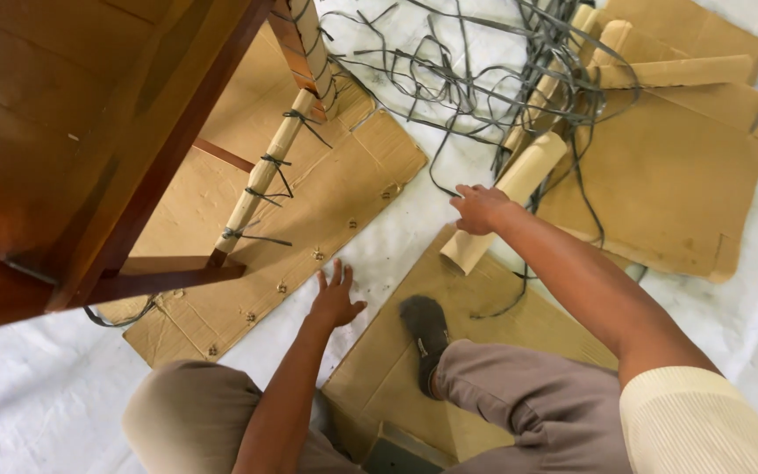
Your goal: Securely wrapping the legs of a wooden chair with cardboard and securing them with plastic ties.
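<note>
While the left hand (pixel 335 298) rests spread open at centre frame, the right hand (pixel 481 209) closes on a cardboard tube (pixel 509 200), judged light, stiff, best gripped mid-length.

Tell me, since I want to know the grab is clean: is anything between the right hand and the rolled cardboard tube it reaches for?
Nothing visible does. The right hand already rests on the rolled cardboard tube. Loose grey straps lie tangled around the tube's far end and trail beside it, not under the hand.

White sheet (pixel 414 228) lies open between the cardboard sheets (pixel 309 211). Tangled straps (pixel 449 83) clutter the space ahead; a wooden table (pixel 72 149) blocks the left, rolled tubes (pixel 519 184) the right.
</note>
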